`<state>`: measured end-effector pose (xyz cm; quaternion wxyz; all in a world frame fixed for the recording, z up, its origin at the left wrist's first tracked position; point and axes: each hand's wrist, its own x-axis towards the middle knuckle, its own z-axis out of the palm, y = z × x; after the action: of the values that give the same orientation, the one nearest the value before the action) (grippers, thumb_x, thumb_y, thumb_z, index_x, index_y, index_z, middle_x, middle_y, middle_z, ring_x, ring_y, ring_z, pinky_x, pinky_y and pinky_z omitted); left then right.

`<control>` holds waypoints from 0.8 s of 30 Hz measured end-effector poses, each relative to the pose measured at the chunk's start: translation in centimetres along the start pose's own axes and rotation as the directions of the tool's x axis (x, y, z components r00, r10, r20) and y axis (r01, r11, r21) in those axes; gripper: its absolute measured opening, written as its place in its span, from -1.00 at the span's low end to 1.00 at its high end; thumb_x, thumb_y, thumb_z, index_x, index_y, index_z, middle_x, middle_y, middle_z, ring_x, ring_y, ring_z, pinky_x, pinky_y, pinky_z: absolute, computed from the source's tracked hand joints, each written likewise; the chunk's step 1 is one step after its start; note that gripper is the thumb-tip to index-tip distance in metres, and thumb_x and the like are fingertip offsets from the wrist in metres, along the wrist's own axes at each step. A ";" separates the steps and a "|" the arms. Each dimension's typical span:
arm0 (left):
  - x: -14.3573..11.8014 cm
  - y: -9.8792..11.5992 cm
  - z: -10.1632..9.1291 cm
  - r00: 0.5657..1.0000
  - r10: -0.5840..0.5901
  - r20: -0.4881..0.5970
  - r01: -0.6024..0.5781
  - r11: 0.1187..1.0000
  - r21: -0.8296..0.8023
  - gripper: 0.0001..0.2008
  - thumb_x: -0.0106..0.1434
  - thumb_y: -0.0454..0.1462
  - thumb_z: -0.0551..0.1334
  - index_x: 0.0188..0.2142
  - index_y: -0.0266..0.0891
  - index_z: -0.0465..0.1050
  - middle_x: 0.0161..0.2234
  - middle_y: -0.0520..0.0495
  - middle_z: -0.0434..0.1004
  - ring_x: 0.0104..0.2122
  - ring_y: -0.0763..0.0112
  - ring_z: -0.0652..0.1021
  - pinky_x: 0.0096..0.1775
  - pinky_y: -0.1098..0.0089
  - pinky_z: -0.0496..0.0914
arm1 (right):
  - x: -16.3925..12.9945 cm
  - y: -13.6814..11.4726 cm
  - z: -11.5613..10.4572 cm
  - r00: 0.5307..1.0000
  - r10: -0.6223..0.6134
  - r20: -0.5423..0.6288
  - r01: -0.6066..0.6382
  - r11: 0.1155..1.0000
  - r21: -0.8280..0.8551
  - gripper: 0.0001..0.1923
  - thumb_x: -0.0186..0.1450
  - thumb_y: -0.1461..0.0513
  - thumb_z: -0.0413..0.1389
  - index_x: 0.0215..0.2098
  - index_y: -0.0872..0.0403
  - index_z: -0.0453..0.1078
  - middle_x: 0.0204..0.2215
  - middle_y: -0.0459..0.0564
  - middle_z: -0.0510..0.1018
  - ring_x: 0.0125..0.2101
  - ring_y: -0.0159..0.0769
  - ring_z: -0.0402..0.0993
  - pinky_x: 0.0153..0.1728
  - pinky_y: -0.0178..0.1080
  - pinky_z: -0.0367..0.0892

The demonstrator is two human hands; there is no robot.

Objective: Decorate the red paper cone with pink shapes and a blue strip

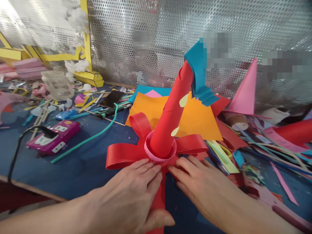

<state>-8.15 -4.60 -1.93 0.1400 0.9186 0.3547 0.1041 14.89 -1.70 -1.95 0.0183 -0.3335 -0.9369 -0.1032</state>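
- While both palms press flat at the base of a paper craft, the left hand lies with fingers spread slightly and laid down on a red paper strip that runs toward the viewer, its thumb along the strip's lower end.
- Just to the right, the right hand rests with fingers extended and close together, fingertips touching the red paper beside the pink ring; neither hand grips anything.
- Rising from that ring, a red paper tube with pale spots leans to the right, capped by folded blue paper.
- Red paper loops fan out around the ring on the blue table.
- Behind the tube lies an orange sheet; a pink cone stands to the right.
- On the left sit a magenta power strip and a green cord, well apart from the hands.
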 end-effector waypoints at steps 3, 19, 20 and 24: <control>-0.2 -0.1 0.3 1.000 0.005 -0.021 -0.005 1.000 0.004 -0.29 0.34 0.10 0.08 0.22 -0.45 0.32 0.22 -0.40 0.33 0.22 -0.02 0.38 0.27 0.10 0.23 | 0.0 -0.2 0.2 1.000 -0.017 -0.006 0.016 0.997 -0.081 -0.63 0.12 0.35 0.21 -0.08 0.04 0.49 -0.24 -0.01 0.60 -0.33 -0.04 0.53 -0.44 -0.01 0.42; -0.3 0.0 -0.1 0.998 -0.008 0.065 0.007 1.000 0.022 -0.49 0.40 -0.19 0.07 0.24 -0.46 0.29 0.25 -0.38 0.27 0.23 0.02 0.38 0.26 0.18 0.22 | 0.3 -0.3 0.3 0.999 -0.050 -0.019 0.047 0.991 -0.121 -0.54 0.08 0.32 0.23 -0.02 0.03 0.47 -0.21 -0.03 0.62 -0.32 -0.06 0.53 -0.40 -0.03 0.33; -0.3 0.0 -0.1 0.998 -0.010 0.062 0.009 1.000 0.017 -0.49 0.41 -0.16 0.06 0.24 -0.45 0.30 0.25 -0.38 0.27 0.23 0.02 0.38 0.26 0.17 0.23 | 0.4 -0.3 0.4 0.998 -0.049 -0.032 0.044 0.991 -0.125 -0.55 0.08 0.32 0.24 -0.03 0.03 0.48 -0.23 -0.05 0.62 -0.33 -0.08 0.52 -0.41 -0.04 0.32; 0.1 0.2 -0.6 0.994 -0.006 0.105 0.004 1.000 0.015 -0.38 0.38 -0.02 0.08 0.21 -0.52 0.33 0.24 -0.45 0.26 0.22 -0.08 0.36 0.24 0.08 0.26 | 0.0 -0.5 0.9 0.998 -0.013 -0.055 0.005 0.991 -0.137 -0.59 0.10 0.28 0.30 -0.05 0.00 0.48 -0.28 -0.13 0.61 -0.36 -0.10 0.51 -0.44 -0.04 0.31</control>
<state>-8.14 -4.57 -1.27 0.1517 0.9229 0.3500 0.0527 14.60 -1.83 -2.93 0.0211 -0.3267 -0.9282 -0.1766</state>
